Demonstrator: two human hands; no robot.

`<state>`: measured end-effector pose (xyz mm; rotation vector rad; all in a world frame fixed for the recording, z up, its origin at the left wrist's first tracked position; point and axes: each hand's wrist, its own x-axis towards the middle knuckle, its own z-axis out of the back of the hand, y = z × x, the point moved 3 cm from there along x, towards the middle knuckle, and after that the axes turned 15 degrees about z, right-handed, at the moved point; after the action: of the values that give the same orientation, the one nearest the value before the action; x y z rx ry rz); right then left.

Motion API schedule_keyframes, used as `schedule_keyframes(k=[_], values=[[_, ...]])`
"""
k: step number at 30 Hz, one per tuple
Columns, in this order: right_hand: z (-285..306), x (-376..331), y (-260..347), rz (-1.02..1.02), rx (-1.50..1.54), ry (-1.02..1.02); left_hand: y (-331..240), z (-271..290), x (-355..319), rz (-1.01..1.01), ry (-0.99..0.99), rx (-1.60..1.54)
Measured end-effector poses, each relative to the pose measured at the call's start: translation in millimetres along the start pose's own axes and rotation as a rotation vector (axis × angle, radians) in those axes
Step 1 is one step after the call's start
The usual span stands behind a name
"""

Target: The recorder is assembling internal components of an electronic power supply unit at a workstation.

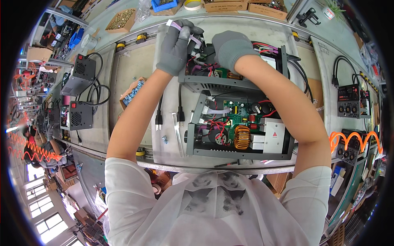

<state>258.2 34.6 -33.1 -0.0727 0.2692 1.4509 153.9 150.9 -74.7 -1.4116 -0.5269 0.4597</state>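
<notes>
My left hand [174,48], in a grey glove, is closed around a pale purple ribbon cable [196,40]. The cable's white connector [169,23] sticks out past the fingers. My right hand [230,46], gloved too, reaches over the far open metal housing [213,85]; its fingertips are hidden. Wires and part of a green board show inside that housing. Closer to me lies a second open housing [242,155] with a green circuit board [240,110], a copper-wound coil [242,137], a round fan and a light metal plate [273,135].
A cardboard box of blue-topped screws [133,95] sits left of my left forearm. Two black power plugs [159,119] and a metal strip [177,137] lie beside the near housing. Finished-looking units [81,115] stand further left, others [349,100] at right. An orange coiled hose [355,137] hangs at right.
</notes>
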Motion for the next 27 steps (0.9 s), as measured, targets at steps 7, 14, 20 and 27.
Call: schedule_keyframes(k=[7,14,20,27], values=[[-3,4,6,-0.031,-0.04,-0.243,8,6,1,0.013,0.003,-0.014],[21,-17,-60,-0.375,-0.297,-0.459,4,-2,1,-0.014,0.01,0.01],[9,-12,-22,-0.087,-0.32,-0.579,11,1,3,0.041,0.01,-0.109],[-7,-2,-10,0.213,0.279,-0.116,12,3,1,0.072,0.029,-0.15]])
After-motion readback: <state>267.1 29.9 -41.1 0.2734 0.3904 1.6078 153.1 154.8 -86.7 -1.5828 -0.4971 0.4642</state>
